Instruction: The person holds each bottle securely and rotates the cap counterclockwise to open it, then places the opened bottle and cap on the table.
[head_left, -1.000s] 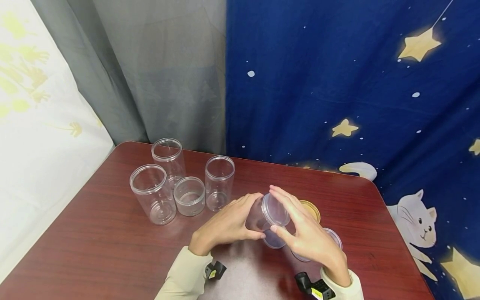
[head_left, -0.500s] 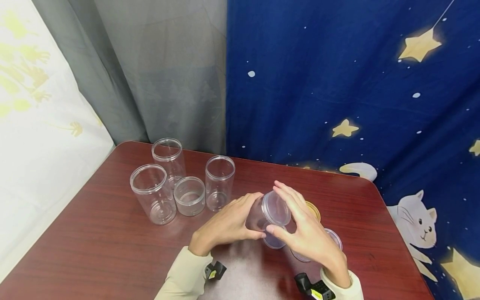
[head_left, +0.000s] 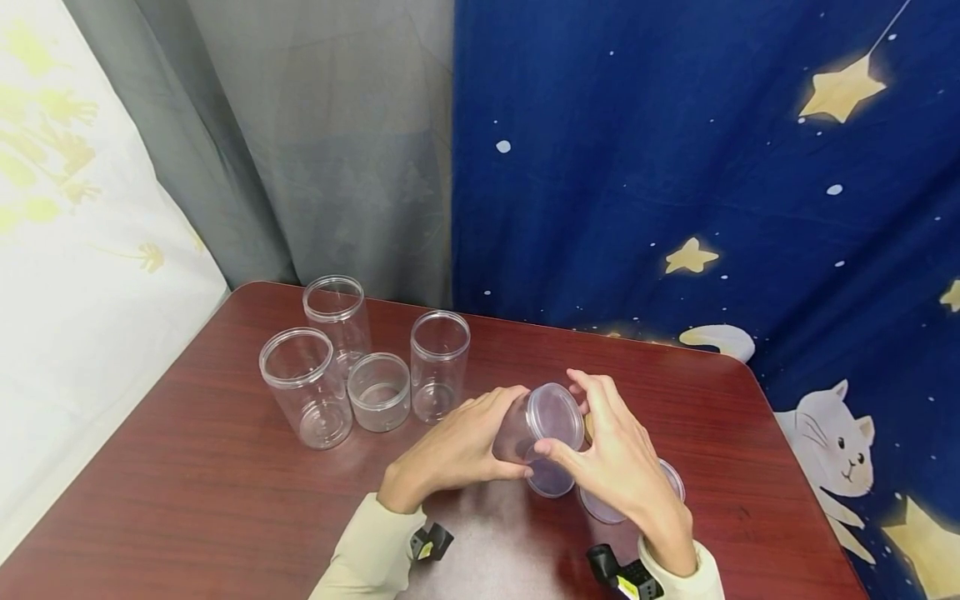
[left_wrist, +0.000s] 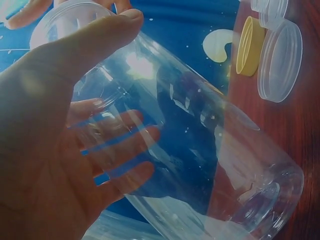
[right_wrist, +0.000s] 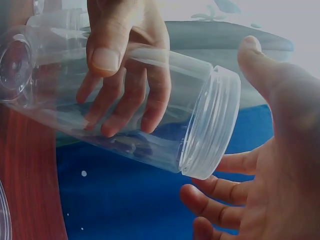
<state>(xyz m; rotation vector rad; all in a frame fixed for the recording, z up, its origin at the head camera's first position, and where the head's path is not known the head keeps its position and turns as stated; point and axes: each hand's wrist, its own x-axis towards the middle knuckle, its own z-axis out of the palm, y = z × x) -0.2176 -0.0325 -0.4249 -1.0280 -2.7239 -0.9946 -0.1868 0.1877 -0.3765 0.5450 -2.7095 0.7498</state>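
A tall clear jar (head_left: pixel 512 433) is held tilted above the table, with a clear screw lid (head_left: pixel 558 415) on its mouth. My left hand (head_left: pixel 457 447) grips the jar's body, thumb on one side and fingers round the other, plain through the clear wall in the left wrist view. At the lid end is my right hand (head_left: pixel 624 458), spread around the lid. In the right wrist view its thumb (right_wrist: pixel 257 55) stands apart from the lid (right_wrist: pixel 212 122), while the fingertips are right at the lid's lower rim.
Left of the hands stand lidless clear jars: a wide one (head_left: pixel 307 400), a back one (head_left: pixel 348 333), a slim one (head_left: pixel 440 367) and a short one (head_left: pixel 379 396). A yellow lid (left_wrist: pixel 250 47) and several clear lids (left_wrist: pixel 282 62) lie on the dark red table (head_left: pixel 187 475).
My right hand's fingers have come off the lid's top face and shifted to its far right side, with the thumb moving left along the rim. The left hand keeps its grip.
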